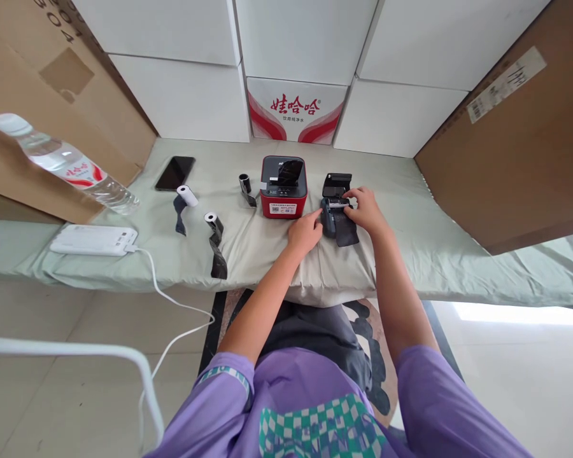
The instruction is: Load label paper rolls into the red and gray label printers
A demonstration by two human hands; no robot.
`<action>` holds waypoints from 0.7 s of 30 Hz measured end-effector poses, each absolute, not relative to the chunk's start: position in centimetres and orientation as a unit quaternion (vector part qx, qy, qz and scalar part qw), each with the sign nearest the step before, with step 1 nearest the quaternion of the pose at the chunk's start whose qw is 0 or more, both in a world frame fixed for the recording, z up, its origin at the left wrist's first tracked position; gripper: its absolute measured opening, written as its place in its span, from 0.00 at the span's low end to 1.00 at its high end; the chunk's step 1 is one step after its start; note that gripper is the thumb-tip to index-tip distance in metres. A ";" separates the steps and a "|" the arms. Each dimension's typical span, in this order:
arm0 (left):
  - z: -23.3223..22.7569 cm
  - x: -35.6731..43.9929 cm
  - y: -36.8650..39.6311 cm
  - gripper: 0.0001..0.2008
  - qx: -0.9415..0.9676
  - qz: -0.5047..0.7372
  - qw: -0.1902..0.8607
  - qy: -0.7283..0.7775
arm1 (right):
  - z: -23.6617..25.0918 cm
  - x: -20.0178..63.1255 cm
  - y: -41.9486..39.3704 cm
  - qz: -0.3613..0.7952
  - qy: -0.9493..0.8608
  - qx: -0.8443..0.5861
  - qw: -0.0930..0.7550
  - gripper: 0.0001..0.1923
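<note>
Printer: dark label printer (335, 210), lid up, right of red printer (283, 187), long axis near-to-far.
Left hand (304, 233): fingertips touching its left side, grip unclear.
Right hand (365, 210): nearer, fingers curled over its paper slot.

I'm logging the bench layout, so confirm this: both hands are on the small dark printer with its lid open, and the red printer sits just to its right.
Wrong on one point. In the head view the red printer sits just to the left of the small dark printer, not to its right. The rest holds: the left hand and right hand are both on the dark printer, whose lid is open.
</note>
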State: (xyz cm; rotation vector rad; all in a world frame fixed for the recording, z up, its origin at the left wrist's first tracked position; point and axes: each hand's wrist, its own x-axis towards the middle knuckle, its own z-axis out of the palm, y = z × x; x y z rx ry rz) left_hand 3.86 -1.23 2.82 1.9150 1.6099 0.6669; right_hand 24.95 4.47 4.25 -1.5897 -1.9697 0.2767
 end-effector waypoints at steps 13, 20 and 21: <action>2.8 3.8 -1.3 0.28 0.712 0.247 0.273 0.598 | 4.8 24.6 6.7 0.059 -0.732 -0.583 0.347 0.28; 2.7 3.9 -1.2 0.29 0.717 0.253 0.268 0.592 | 3.7 24.2 1.3 0.077 -0.735 -0.559 0.376 0.21; 2.8 3.9 -1.2 0.29 0.717 0.254 0.268 0.591 | 3.5 24.0 0.8 0.081 -0.735 -0.559 0.376 0.21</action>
